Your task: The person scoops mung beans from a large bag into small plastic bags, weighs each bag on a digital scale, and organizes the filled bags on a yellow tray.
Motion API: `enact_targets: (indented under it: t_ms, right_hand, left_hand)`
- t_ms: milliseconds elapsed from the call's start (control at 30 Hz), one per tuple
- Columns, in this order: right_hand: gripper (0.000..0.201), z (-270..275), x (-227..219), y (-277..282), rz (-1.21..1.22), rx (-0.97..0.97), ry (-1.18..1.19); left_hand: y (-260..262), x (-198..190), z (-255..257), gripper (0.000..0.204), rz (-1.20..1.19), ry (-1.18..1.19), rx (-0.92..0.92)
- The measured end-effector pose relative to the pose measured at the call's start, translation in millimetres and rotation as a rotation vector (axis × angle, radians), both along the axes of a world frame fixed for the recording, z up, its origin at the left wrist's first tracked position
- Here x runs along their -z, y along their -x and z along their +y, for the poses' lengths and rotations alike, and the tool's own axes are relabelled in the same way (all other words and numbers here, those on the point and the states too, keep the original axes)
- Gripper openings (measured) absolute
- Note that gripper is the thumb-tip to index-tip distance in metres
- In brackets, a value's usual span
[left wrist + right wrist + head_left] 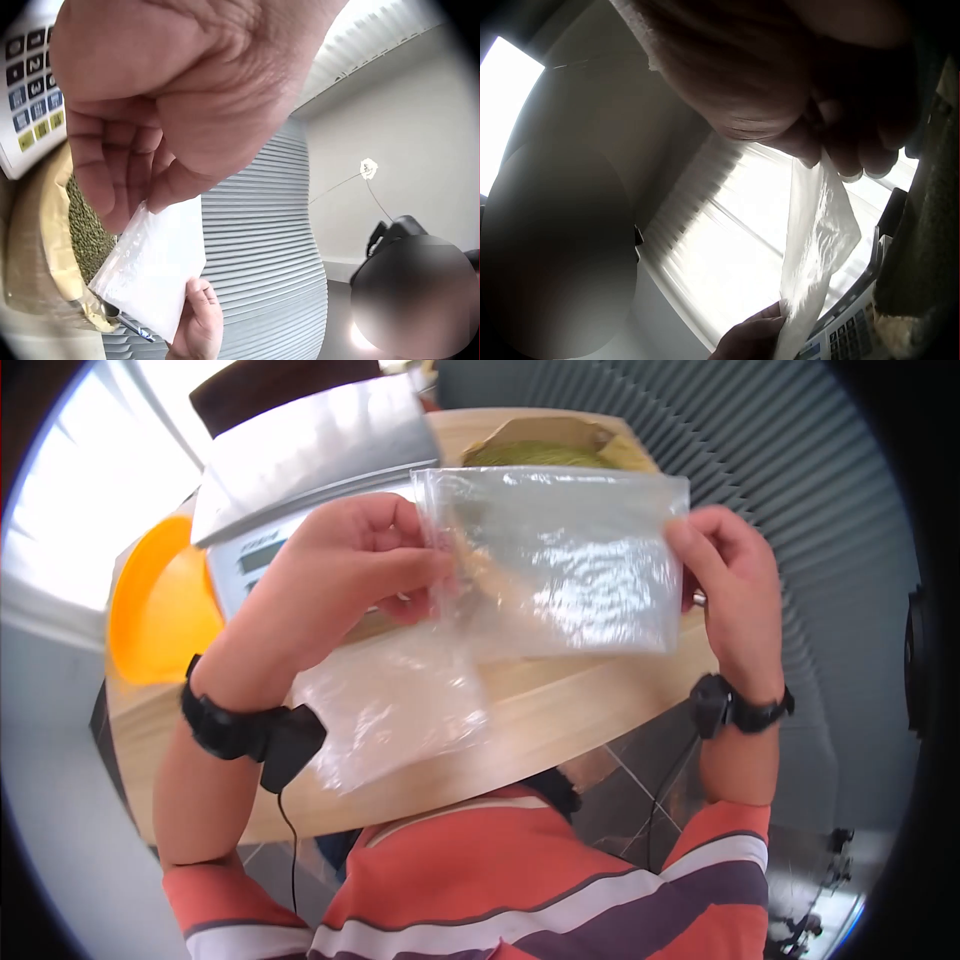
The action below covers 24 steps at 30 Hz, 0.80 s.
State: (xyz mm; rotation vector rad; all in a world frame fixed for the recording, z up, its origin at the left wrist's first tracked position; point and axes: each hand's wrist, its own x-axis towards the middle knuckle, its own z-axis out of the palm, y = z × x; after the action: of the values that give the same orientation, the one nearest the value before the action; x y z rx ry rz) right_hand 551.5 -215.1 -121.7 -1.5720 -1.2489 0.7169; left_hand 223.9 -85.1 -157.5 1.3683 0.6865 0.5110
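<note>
Both hands hold a clear plastic bag (570, 560) stretched out flat above the table. My left hand (350, 560) pinches its left edge between thumb and fingers. On the opposite edge, the thumb and fingers of my right hand (735, 575) grip the film. In the left wrist view the bag (161, 262) hangs between the two hands and looks whitish. Below the left hand, a second clear plastic bag (400, 710) lies on the table near its front edge.
Behind the left hand stands a digital scale (320, 450) with a metal pan. An orange bowl (165, 610) sits at the table's left. An open bag of green beans (90, 232) stands behind the held bag. The wooden table (560, 710) has a curved front edge.
</note>
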Motion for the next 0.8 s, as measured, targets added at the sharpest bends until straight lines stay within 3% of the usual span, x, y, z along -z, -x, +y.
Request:
enact_targets:
  t_ms: [133,267,400,533,600,733,800]
  right_hand:
    - [0.017,-15.7,39.2,60.1,-0.021,-0.085,0.037]
    - [0.015,-12.7,75.5,100.7,-0.176,-0.255,0.072]
    - [0.015,-4.3,105.2,122.1,-0.433,-0.306,0.043]
    - [0.024,-9.7,118.7,129.2,-0.478,-0.268,-0.034]
    - [0.034,-15.9,116.1,124.9,-0.433,-0.281,0.049]
    - [0.036,-26.5,120.5,117.4,-0.56,-0.346,-0.018]
    - [0.037,-29.1,126.3,115.1,-0.6,-0.427,-0.158]
  left_hand:
    - [73.9,9.5,-27.3,0.008,0.209,0.038,-0.097]
    - [121.1,34.7,-55.9,0.007,0.225,0.171,-0.168]
    - [133.6,62.7,-73.8,0.024,0.299,0.29,-0.258]
    - [140.4,71.9,-82.4,0.03,0.395,0.219,-0.312]
    - [146.4,74.6,-83.5,0.034,0.48,-0.103,-0.457]
    - [142.3,56.3,-91.5,0.039,0.639,-0.244,-0.485]
    - [131.7,55.7,-98.8,0.055,0.673,-0.908,-0.362]
